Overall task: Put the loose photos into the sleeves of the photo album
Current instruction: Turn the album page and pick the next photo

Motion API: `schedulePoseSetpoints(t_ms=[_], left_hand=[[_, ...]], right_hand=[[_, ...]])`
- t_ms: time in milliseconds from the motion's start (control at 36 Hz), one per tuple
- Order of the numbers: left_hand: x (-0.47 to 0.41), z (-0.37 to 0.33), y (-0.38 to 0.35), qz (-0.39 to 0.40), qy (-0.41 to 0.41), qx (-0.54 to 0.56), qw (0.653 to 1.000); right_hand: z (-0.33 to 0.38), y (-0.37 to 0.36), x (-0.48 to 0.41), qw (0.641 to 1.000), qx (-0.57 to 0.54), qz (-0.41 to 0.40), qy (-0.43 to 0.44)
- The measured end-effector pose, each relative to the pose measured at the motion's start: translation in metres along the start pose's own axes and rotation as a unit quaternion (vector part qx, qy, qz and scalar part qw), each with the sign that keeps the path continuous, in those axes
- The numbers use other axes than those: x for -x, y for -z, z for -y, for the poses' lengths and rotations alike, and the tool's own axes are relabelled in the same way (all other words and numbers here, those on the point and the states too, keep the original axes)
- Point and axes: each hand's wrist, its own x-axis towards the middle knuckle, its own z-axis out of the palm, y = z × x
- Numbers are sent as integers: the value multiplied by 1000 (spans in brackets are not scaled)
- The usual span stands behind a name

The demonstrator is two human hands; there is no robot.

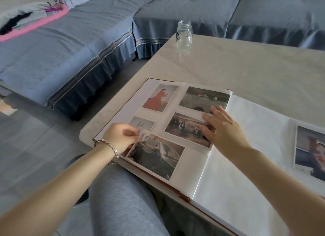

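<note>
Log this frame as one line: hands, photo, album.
left hand pinches car photo corner | right hand flat on group photo | album open on table | car photo seating: cannot tell

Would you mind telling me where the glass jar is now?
In the head view, the glass jar stands upright near the far left corner of the table, beyond the open photo album and close to the blue sofa.

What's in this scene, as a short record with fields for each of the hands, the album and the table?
left hand: pinches a corner of a dark rectangular photo of a car
right hand: flat, fingers straight, pressing on the left page
album: open white-paged photo album, four more photos showing on its left page
table: pale smooth table, clear glass jar near its far edge
</note>
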Motion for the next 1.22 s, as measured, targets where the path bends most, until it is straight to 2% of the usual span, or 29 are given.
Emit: schedulePoseSetpoints(t_ms=[111, 389, 528, 694, 833, 1056, 1222], left_hand=[[1, -3, 1, 14, 14, -31, 999], [7, -6, 1, 63, 62, 71, 994], [11, -14, -3, 117, 42, 58, 991], [12, -14, -8, 84, 33, 46, 995], [19, -18, -15, 85, 28, -63, 994], [22, -21, -15, 42, 70, 12, 997], [27, -26, -8, 43, 53, 42, 997]], right_hand=[[0, 1, 0, 1000, 0, 1, 1], [0, 1, 1, 1000, 1, 5, 1], [0, 2, 1, 1000, 9, 12, -2], [0, 2, 2, 1000, 12, 12, -3], [0, 1, 1, 1000, 14, 10, -2], [0, 1, 1, 1000, 13, 13, -3], [0, 2, 2, 1000, 1, 8, -1]])
